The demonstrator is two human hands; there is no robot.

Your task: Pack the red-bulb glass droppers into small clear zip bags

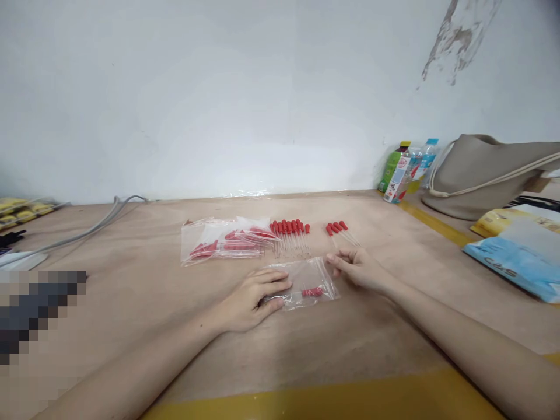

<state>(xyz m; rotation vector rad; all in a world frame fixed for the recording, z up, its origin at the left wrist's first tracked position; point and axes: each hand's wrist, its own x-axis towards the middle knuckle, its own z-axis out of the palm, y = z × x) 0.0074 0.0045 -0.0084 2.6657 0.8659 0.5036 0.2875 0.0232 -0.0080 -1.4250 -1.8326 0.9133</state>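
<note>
One likely light, slippery bag (303, 276) lies under your spread left hand (255, 296); pinch the zip edge (331, 279), where your right hand (356, 268) has an unclear grip.

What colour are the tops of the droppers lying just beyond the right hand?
Red; the dropper tops show best in the head view.

We see the left hand (254, 297) laid over one end of a clear bag (301, 275), red bulbs (312, 291) inside, between the worktop's (196, 344) near and far edges. Right hand (356, 269) at the bag's other end, grip unclear. Toward the far edge we log piled filled bags (227, 243), bunched red-topped droppers (289, 228), four more droppers (336, 227) apart. Bottles (397, 175), far edge, right; grey bag (481, 175), far right corner.
</note>
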